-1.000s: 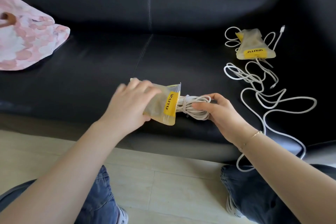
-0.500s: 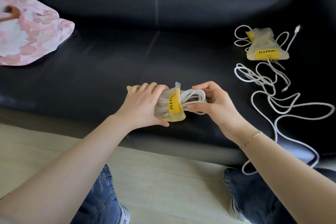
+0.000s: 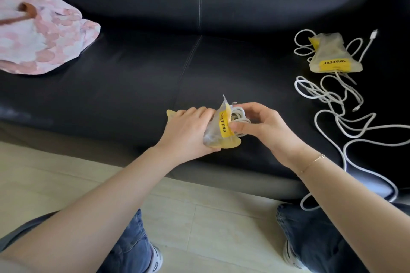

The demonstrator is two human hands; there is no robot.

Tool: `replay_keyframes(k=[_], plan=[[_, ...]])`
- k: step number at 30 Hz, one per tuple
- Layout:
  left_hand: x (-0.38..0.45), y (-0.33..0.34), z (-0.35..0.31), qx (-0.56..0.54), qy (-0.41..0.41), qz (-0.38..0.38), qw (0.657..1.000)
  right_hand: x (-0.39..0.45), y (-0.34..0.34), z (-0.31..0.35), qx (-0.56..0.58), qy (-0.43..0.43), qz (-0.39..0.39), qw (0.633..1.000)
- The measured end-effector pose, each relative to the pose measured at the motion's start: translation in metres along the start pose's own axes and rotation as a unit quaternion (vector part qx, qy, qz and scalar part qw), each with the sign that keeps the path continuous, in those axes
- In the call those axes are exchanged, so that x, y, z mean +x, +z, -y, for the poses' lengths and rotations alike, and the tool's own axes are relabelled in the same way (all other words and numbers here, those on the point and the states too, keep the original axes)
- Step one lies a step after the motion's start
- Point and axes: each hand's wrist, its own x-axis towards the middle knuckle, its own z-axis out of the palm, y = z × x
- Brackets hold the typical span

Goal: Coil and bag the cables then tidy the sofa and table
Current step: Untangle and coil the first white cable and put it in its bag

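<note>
Over the front of the black sofa seat (image 3: 124, 86), my left hand (image 3: 188, 133) grips a small translucent bag with a yellow band (image 3: 224, 127). My right hand (image 3: 264, 126) pinches a coiled white cable (image 3: 239, 116) whose end sticks out of the bag's mouth; most of the coil is inside. To the right lies a second bag with a yellow band (image 3: 332, 55) on top of a loose white cable (image 3: 346, 117) that sprawls over the seat and hangs off its front edge.
A pink and white patterned cushion (image 3: 42, 37) rests at the seat's left end, with a brown stick-like object (image 3: 24, 12) on it. Pale floor tiles (image 3: 199, 213) and my knees in blue jeans lie below the sofa's front edge.
The coiled cable has gone deeper into the bag; my right hand has closed in against the bag's mouth. The bag has bunched up in my left hand.
</note>
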Motion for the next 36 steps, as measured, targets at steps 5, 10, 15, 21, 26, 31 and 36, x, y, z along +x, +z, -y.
replay_keyframes(k=[5,10,15,21,26,31,36], plan=[[0.003,0.001,0.000,-0.002,-0.035,-0.009,0.999,0.003,-0.011,-0.003,-0.049,0.050,-0.095,0.993],[0.003,0.002,-0.006,0.026,-0.040,-0.039,0.998,-0.001,-0.008,-0.006,-0.006,0.036,-0.060,0.998],[0.006,0.001,-0.008,0.024,-0.036,-0.045,0.998,0.001,0.005,-0.004,0.020,0.047,0.009,0.999],[0.004,-0.002,-0.011,0.038,-0.039,-0.043,0.998,0.003,0.003,0.005,0.066,0.068,-0.001,0.995],[0.004,-0.008,-0.010,0.046,-0.050,0.082,0.994,0.007,0.005,0.005,0.087,0.085,-0.041,0.992],[0.003,-0.002,-0.017,0.053,-0.027,0.070,0.996,0.004,0.017,0.002,0.058,0.135,0.014,0.989],[0.005,0.003,-0.019,0.044,-0.035,0.068,0.996,0.003,0.015,0.006,0.089,0.142,0.084,0.982]])
